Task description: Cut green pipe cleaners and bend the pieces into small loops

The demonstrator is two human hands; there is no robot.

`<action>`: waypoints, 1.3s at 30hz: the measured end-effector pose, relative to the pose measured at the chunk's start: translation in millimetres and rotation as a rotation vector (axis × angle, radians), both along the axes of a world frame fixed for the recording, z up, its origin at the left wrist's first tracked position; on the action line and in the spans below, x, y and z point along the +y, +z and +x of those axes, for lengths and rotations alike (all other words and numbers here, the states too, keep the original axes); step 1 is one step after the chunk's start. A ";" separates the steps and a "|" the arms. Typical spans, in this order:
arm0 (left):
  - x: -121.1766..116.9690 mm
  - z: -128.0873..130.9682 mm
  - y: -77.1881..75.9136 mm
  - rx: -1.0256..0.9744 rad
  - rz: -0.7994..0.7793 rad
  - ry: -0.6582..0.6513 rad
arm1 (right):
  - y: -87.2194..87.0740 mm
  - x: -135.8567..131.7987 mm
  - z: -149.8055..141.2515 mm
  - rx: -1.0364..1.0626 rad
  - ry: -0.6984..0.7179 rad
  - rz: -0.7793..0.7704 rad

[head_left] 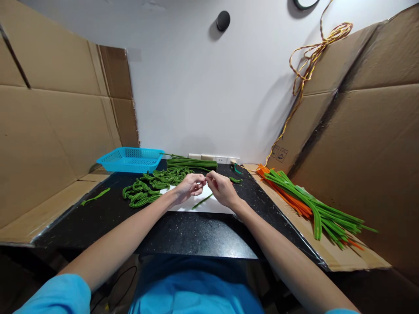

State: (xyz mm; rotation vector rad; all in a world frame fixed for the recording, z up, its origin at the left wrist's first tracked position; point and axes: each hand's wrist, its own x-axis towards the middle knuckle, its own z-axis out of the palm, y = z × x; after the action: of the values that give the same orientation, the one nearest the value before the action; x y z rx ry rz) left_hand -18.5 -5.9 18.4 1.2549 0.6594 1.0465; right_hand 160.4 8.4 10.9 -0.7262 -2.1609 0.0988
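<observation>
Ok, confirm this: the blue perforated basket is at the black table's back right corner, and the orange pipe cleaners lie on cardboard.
Wrong corner: the head view shows the blue perforated basket at the black table's back left. The rest holds.

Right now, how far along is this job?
Looks done: the looped green pipe cleaners piled at left. In progress: the left hand and right hand meet at the fingertips, one green stem showing below. Probably remaining: the straight green bundle at the back.
</observation>
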 end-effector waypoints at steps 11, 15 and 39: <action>2.9 1.8 -8.5 0.159 0.310 0.155 | 1.1 -3.1 -9.5 0.303 0.055 -0.234; -1.0 -1.1 -3.5 0.400 0.616 0.278 | 3.4 -1.9 -12.6 0.472 0.149 -0.530; 4.2 -0.9 -11.2 0.449 0.615 0.294 | -4.5 9.7 -7.0 0.604 0.324 -0.978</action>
State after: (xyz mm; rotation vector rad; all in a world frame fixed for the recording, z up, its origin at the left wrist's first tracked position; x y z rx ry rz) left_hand -19.4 -1.8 7.2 2.0085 0.9207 1.2739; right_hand 153.4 18.1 6.4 -0.7134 -1.5307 1.4216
